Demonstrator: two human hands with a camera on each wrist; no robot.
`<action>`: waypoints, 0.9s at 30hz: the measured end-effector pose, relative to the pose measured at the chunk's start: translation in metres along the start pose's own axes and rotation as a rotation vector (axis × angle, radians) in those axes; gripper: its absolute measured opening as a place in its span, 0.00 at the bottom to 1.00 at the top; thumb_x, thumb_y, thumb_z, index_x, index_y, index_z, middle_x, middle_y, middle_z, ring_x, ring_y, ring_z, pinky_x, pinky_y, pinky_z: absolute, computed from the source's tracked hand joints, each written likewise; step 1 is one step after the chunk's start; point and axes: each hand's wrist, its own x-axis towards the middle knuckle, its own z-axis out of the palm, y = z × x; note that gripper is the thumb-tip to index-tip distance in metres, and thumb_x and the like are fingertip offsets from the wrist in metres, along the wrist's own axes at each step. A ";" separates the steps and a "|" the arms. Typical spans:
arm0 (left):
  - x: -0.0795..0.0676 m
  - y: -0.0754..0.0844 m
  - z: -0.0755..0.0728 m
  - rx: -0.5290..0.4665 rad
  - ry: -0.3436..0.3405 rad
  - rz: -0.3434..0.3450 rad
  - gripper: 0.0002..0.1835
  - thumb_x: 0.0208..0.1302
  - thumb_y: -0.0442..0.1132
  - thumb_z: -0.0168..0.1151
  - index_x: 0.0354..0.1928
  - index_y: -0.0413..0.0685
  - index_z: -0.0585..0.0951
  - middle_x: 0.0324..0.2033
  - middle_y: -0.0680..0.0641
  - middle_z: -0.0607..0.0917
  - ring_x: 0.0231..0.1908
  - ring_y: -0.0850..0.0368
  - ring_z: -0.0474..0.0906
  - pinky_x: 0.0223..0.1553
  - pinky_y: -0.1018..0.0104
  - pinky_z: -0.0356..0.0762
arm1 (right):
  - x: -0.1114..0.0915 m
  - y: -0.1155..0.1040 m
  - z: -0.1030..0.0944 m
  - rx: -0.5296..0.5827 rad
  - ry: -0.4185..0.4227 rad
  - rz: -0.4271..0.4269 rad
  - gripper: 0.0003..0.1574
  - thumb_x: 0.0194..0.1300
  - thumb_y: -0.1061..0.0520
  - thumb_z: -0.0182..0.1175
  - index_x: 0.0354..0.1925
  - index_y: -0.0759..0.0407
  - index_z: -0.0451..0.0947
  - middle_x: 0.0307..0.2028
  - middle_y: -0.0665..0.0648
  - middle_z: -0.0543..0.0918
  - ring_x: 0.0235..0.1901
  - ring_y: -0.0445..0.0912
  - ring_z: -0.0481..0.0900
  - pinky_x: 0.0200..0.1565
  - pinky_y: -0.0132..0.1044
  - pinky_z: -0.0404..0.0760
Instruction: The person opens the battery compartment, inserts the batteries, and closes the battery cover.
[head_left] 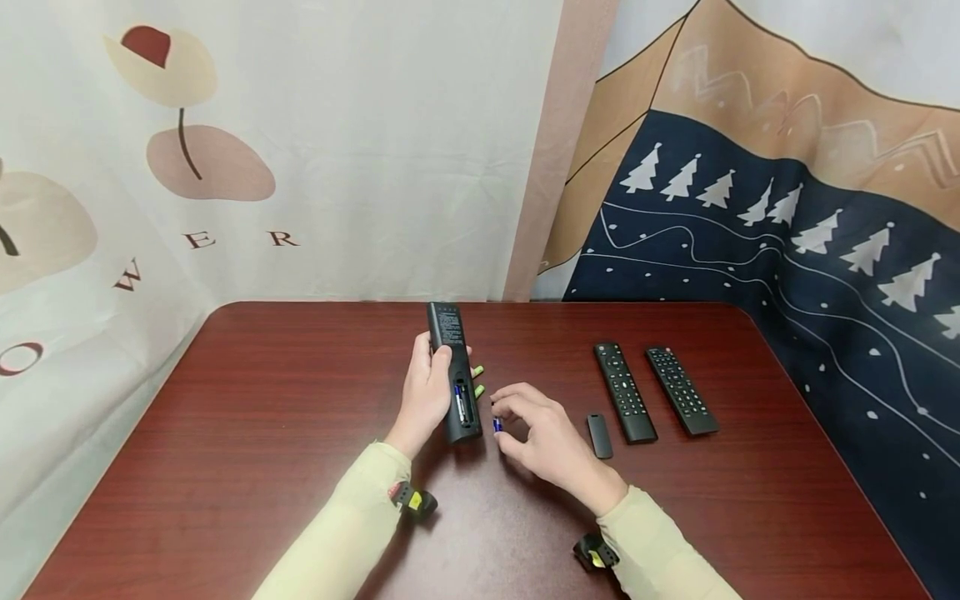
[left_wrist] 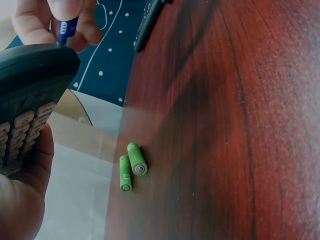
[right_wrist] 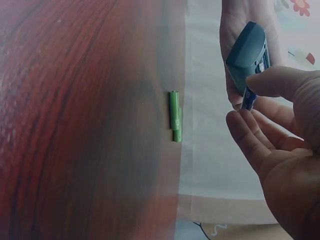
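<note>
My left hand [head_left: 424, 387] grips a black remote control [head_left: 452, 329] with its back turned up, thumb along the edge. Its battery compartment is uncovered, and a blue battery [head_left: 461, 404] shows inside. Just right of the remote, my right hand [head_left: 542, 435] pinches another blue battery [head_left: 497, 425] between thumb and fingers. From the left wrist, this battery [left_wrist: 67, 31] appears close by the remote's end. The remote's buttons [left_wrist: 22, 125] face down. Two green batteries [left_wrist: 131, 167] lie side by side on the table beyond the remote.
A small black battery cover [head_left: 598, 436] lies right of my right hand. Two more black remotes, one nearer [head_left: 626, 392] and one farther right [head_left: 681, 390], lie buttons up on the reddish-brown table [head_left: 300, 367]. Printed curtains [head_left: 375, 150] hang behind the table.
</note>
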 end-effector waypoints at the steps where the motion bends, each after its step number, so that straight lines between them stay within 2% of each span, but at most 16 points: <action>1: 0.000 0.000 0.000 0.001 0.003 0.002 0.20 0.82 0.40 0.38 0.69 0.43 0.62 0.58 0.30 0.81 0.50 0.30 0.84 0.53 0.51 0.84 | 0.000 0.000 0.000 0.005 0.005 -0.007 0.15 0.54 0.70 0.71 0.42 0.61 0.84 0.50 0.59 0.84 0.40 0.46 0.86 0.42 0.38 0.86; 12: 0.000 -0.001 0.002 -0.004 -0.003 0.006 0.20 0.83 0.40 0.38 0.70 0.42 0.62 0.58 0.29 0.81 0.51 0.30 0.84 0.54 0.50 0.83 | 0.004 -0.004 0.005 0.075 0.026 -0.062 0.18 0.55 0.72 0.71 0.45 0.62 0.83 0.50 0.58 0.84 0.41 0.46 0.86 0.45 0.35 0.86; 20: 0.000 0.000 0.003 -0.026 -0.005 0.014 0.20 0.82 0.39 0.38 0.69 0.41 0.62 0.58 0.27 0.80 0.50 0.29 0.84 0.53 0.51 0.84 | 0.006 -0.008 0.007 0.127 0.020 -0.061 0.18 0.56 0.73 0.71 0.45 0.64 0.83 0.52 0.60 0.83 0.41 0.47 0.88 0.43 0.40 0.88; 27: 0.000 0.000 0.002 -0.004 -0.007 -0.013 0.20 0.83 0.42 0.39 0.70 0.45 0.62 0.58 0.30 0.81 0.49 0.32 0.85 0.54 0.50 0.83 | 0.007 -0.009 0.006 0.112 0.011 -0.069 0.18 0.58 0.71 0.71 0.47 0.64 0.83 0.53 0.60 0.83 0.43 0.45 0.87 0.45 0.31 0.85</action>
